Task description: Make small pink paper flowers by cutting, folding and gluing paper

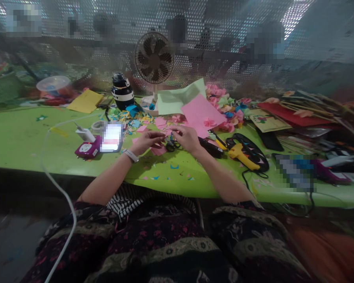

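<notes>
My left hand [149, 142], with a white band at the wrist, is at the table's middle, its fingers drawn together in a pinch. Facing it from the right, my right hand [187, 137] has its thumb and fingertips closed. Whatever the fingertips of either hand hold is too small to make out. Between the hands lies a pair of scissors [172, 146] with dark handles, and a small blue bit shows just above it. Pink paper pieces [158, 151] lie under and around my fingers. Behind my right hand are a large pink sheet [200, 112] and a pale green sheet [177, 100].
A yellow glue gun [243, 156] with a black cord lies right of my arm. To the left are a lit phone [111, 137], a purple extension socket [87, 149] and a white cable. A black bottle [123, 92] and a fan [154, 58] stand behind. Pink paper flowers [216, 92] are heaped at the back.
</notes>
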Tool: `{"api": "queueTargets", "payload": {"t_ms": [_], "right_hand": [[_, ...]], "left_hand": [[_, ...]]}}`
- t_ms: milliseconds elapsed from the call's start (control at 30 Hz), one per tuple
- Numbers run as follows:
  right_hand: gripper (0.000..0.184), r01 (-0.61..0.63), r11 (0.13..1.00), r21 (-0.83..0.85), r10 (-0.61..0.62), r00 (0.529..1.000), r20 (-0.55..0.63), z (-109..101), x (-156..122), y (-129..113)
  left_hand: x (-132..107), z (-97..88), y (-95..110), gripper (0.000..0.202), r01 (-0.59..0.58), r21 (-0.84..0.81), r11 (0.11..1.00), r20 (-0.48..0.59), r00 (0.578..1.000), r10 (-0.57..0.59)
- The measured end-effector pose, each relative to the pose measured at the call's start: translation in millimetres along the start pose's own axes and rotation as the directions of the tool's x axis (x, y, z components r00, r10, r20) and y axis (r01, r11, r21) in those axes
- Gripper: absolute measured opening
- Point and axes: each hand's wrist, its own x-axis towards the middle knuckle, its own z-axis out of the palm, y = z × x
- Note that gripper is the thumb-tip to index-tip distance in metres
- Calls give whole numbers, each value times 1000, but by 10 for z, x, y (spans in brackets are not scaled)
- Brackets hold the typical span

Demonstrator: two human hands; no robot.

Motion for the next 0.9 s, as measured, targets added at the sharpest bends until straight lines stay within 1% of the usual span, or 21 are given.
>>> {"api": "queueTargets", "payload": {"t_ms": [100, 200, 367, 433, 500, 567, 633, 700, 767, 833, 900], "right_hand": [[25, -1, 1000, -7, 1, 1000, 3, -5, -4, -17], [25, -1, 1000, -5, 1, 1000, -15, -25, -2, -24], [29, -33, 999, -3, 33, 992, -122, -156, 44, 24], [31, -59, 998, -27, 55, 989, -139, -232, 88, 42], [30, -93, 992, -83, 85, 992, -93, -293, 154, 41], [26, -124, 975, -183, 130, 991, 20, -314, 244, 20], [23, -142, 939, -312, 196, 969, 150, -279, 353, -14], [23, -151, 893, -423, 275, 928, 250, -188, 467, -43], [21, -159, 853, -496, 344, 888, 307, -56, 566, -54], [28, -165, 821, -547, 387, 865, 320, 88, 635, -39], [36, -162, 813, -560, 394, 861, 322, 213, 673, -2]], "left_hand": [[17, -15, -10, 20, 54, 12, 998, 9, 999, -54], [21, -30, 11, 15, 65, -3, 998, -17, 998, -65], [3, -22, 105, 11, 31, -107, 994, -148, 988, -47], [0, -9, 134, 9, 17, -148, 989, -209, 977, -48], [3, 2, 147, 9, 4, -194, 981, -267, 962, -56], [12, 6, 144, 9, -10, -238, 971, -307, 950, -66], [23, 2, 131, 9, -29, -267, 963, -319, 946, -60], [33, -6, 112, 7, -57, -283, 958, -313, 949, -36], [40, -12, 97, 6, -78, -296, 952, -303, 953, -16], [46, -15, 88, 4, -87, -305, 948, -295, 956, -7], [49, -14, 90, 8, -93, -308, 947, -292, 956, -1]]}}
